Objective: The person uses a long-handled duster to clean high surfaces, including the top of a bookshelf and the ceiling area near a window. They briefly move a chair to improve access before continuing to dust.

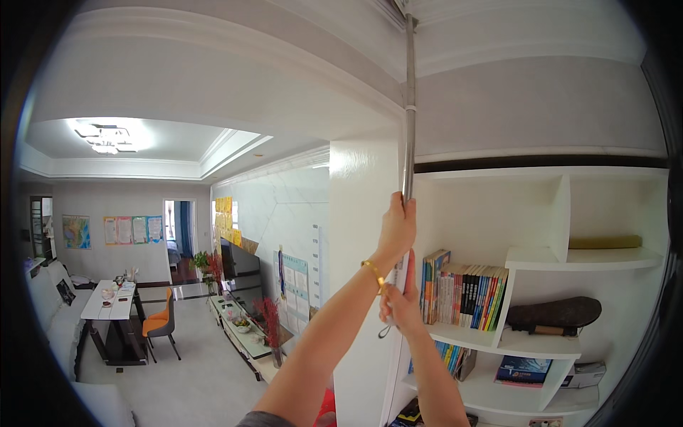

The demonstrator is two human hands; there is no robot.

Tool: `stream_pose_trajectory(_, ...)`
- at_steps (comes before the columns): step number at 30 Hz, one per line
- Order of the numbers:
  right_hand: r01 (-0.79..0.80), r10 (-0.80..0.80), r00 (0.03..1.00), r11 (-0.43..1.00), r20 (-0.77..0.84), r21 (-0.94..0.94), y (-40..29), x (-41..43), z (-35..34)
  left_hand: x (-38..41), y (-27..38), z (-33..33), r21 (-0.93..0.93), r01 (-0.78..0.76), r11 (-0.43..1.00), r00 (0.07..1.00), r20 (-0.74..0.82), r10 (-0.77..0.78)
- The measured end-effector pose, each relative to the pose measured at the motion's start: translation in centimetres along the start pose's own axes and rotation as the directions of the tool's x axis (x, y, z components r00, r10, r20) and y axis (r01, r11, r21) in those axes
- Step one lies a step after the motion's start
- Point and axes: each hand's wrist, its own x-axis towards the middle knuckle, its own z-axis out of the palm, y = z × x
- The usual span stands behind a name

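Note:
A long metal telescopic pole (pixel 410 128) stands nearly upright before me, reaching the ceiling corner beside a wall opening. Its head (pixel 404 6) is cut off by the top of the picture, so I cannot tell what kind it is. My left hand (pixel 396 227), with a gold bracelet (pixel 374 272) at the wrist, is wrapped around the metal shaft. Lower down, my right hand (pixel 403 309) grips the pole's pale handle, and a small hanging loop (pixel 384 332) shows beneath it. The handle is partly covered by my fingers.
White built-in shelves (pixel 539 261) with rows of books (pixel 464 293) stand close on the right. A dark caster board (pixel 555 315) lies on one shelf. The white wall end (pixel 363 240) is just left of the pole. Beyond are a table (pixel 109 299), an orange chair (pixel 159 317) and a TV cabinet (pixel 243 333).

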Motion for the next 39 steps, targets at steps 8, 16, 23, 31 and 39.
stream_pose_trajectory(8,-0.069,0.074,0.985,0.997,0.155,-0.038,3.1,-4.1,2.4,-6.0,0.9,-4.9,-0.199,0.206,0.958,0.978,0.007,-0.209)
stream_pose_trajectory(16,-0.018,0.019,0.999,1.000,0.047,-0.011,3.6,-3.1,1.2,-4.3,-1.5,-3.5,-0.023,0.123,0.992,0.992,0.042,-0.122)
stream_pose_trajectory(23,-0.138,0.138,0.990,0.988,0.004,0.075,2.2,-1.8,2.4,-1.8,-1.5,-2.9,0.126,0.067,0.990,0.997,0.040,-0.073)
stream_pose_trajectory(31,-0.051,0.065,0.990,0.992,0.124,-0.115,6.3,-7.7,5.2,-10.7,1.0,-7.9,-0.228,0.267,0.936,0.960,-0.021,-0.279)
stream_pose_trajectory(39,-0.121,0.183,0.950,0.963,0.255,-0.240,8.5,-11.0,5.7,-16.2,2.0,-11.4,-0.282,0.171,0.944,0.970,-0.119,-0.211)
